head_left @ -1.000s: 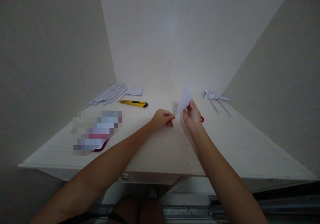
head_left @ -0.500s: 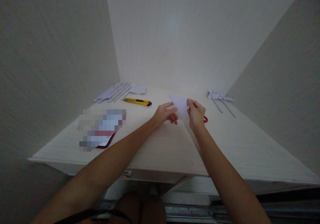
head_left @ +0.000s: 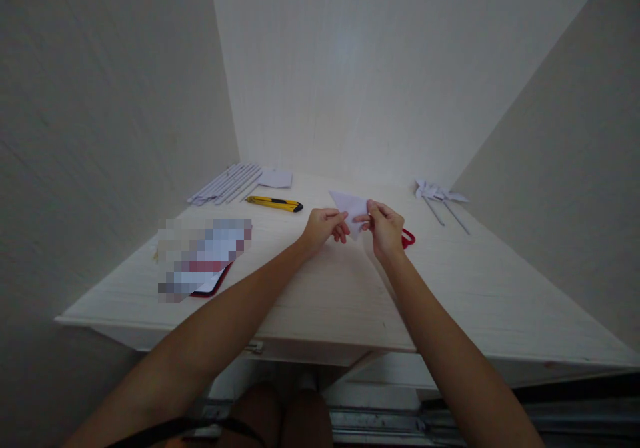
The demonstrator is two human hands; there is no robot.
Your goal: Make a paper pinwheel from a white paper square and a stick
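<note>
Nearest, both forearms reach out over the front edge of the pale bench [head_left: 310, 315]. The left hand [head_left: 324, 228] and the right hand [head_left: 385, 227] meet above its middle, and each grip is pinched narrow on the folded paper triangle [head_left: 350, 203], which is held just clear of the bench between the two grips: the left takes its lower left edge, the right its right-hand corner.

The paper looks very light and limp, thin enough to crease or crumple under a hard squeeze, so I judge that it is best held as it is now, by fingertips at the edges and corners, close to a fold where the layers stiffen it.

Just behind the right grip a red loop [head_left: 408, 237] shows only in part; the hand hides the rest, and what it is cannot be told. Left of the left grip lies a blurred-out patch over a red-edged flat thing [head_left: 213, 285]. Beyond the left grip lies a yellow utility knife [head_left: 274, 203], and further back rolled paper sticks [head_left: 225, 184] and a small paper sheet [head_left: 275, 179]. Far right of the right grip lie paper pinwheels [head_left: 440, 197], small and hard to count.
</note>
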